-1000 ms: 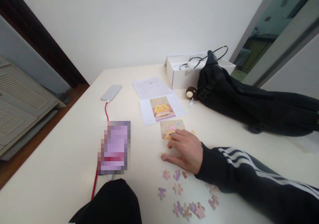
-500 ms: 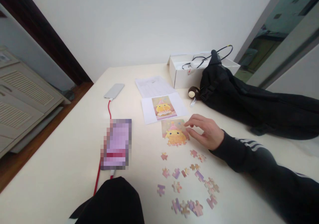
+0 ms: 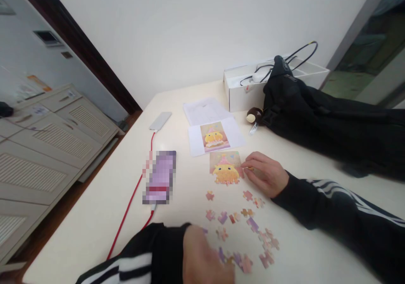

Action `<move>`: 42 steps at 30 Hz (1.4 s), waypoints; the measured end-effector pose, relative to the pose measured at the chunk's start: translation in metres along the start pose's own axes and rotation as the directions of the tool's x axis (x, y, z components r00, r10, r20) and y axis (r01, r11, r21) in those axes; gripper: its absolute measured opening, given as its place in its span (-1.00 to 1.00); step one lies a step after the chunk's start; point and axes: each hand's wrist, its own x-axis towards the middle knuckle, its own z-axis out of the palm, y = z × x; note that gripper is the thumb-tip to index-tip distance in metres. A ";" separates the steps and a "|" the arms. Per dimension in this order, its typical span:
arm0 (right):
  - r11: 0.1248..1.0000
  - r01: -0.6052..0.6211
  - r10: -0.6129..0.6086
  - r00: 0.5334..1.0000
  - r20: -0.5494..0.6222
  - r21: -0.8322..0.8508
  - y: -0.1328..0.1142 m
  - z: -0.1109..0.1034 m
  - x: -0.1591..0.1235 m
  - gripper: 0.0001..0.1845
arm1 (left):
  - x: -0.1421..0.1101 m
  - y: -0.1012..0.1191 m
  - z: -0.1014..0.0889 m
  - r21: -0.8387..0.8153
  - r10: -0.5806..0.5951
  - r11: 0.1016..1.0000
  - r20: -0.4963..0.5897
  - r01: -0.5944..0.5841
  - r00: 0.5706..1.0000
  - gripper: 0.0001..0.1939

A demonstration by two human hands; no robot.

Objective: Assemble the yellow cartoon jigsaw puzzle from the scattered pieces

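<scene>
My right hand is at the right edge of the partly joined jigsaw puzzle, which shows a yellow cartoon figure in a pink party hat. Its thumb and forefinger are pinched together, with a thin sliver of a puzzle piece showing between them. My left hand, smeared by motion, hovers at the bottom beside loose puzzle pieces and covers some of them; its fingers are not clear. Several more loose pieces lie spread below the puzzle. A printed reference picture is just behind it.
A phone, blurred out, is wired by a red cable to a flat grey power bank. At the back are a paper sheet and a white box with cables. A black bag with a brown plush charm lies on the right.
My left hand has come into view at the bottom, over the loose pieces. The fingers of my right hand have closed to a pinch at the puzzle's right edge. The view has swung left.
</scene>
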 end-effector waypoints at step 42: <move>0.994 -0.102 0.100 0.994 0.045 0.040 0.000 -0.004 0.004 -0.80 | -0.020 -0.063 0.043 -0.463 -0.675 0.625 0.083 0.628 0.733 -0.84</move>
